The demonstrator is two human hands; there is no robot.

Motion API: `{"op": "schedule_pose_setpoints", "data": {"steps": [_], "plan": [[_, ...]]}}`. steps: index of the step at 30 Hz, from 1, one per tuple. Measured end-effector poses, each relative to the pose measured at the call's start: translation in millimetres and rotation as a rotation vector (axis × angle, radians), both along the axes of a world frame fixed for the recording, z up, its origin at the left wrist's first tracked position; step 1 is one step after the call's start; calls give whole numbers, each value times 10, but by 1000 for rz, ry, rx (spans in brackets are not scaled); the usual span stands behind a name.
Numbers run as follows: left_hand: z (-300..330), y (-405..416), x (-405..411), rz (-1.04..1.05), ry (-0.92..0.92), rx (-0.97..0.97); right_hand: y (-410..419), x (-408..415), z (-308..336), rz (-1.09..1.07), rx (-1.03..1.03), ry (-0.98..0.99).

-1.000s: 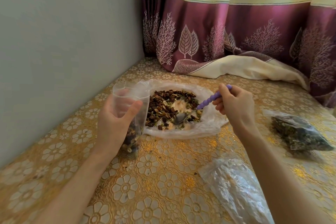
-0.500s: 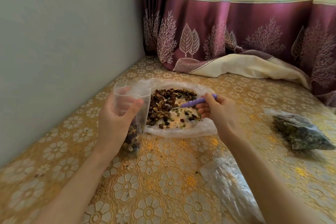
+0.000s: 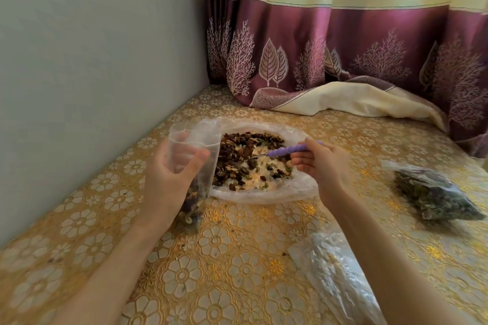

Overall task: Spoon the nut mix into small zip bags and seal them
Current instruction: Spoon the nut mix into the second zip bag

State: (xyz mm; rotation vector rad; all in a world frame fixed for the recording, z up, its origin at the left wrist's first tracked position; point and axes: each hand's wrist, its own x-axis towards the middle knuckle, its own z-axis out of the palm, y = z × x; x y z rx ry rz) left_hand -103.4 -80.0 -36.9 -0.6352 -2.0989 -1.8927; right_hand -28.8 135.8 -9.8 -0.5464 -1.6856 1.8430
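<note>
Nearest the camera, low on the right, a crumpled clear plastic bag (image 3: 340, 274) lies flat on the gold flower-patterned surface (image 3: 224, 258), under the line of the right forearm. Farther in, the left hand (image 3: 171, 179) is curled round a small zip bag (image 3: 194, 155), thumb on the near face and fingers seen through the plastic behind; the bag stands upright with its mouth open at the top and a little nut mix already at its bottom. Just to the right of that bag, and touching its side, the nut mix (image 3: 245, 158) lies spread on a wide sheet of clear plastic (image 3: 264, 192), thickest toward the far-left rim and thin in the middle. The right hand (image 3: 322, 163) pinches a purple-handled spoon (image 3: 286, 152), whose long axis runs roughly level from the hand leftward, the bowl end down among the nuts; whether it is loaded cannot be told. The bag's mouth lies to the left of the spoon's bowl and above it, so the likely carry is short, up and left, with only the bag's near lip in the way. Well apart on the right lies a filled bag (image 3: 433, 192) of dark mix. Beyond, a maroon-and-cream curtain (image 3: 343, 60) pools on the surface, and a grey wall (image 3: 92, 60) closes the left side.
</note>
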Motion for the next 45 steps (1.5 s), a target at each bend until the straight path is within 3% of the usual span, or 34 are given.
{"op": "schedule_pose_setpoints", "data": {"steps": [9,19,27,30,33,38,45], "plan": [[-18,26,11,-36,-7,-19,38,95,252,-46,-16,122],[0,41,34,-60,-45,-9,-299,251,575,151,55,272],[-12,26,38,-54,-76,44,-457,260,506,320,507,375],[-25,21,30,-53,-76,58,-431,255,497,337,540,398],[-27,21,19,-47,-59,51,-376,243,508,292,475,437],[-38,11,-20,-30,-38,32,-175,171,431,15,262,393],[-23,10,2,2,-17,30,42,72,174,-170,503,105]]}}
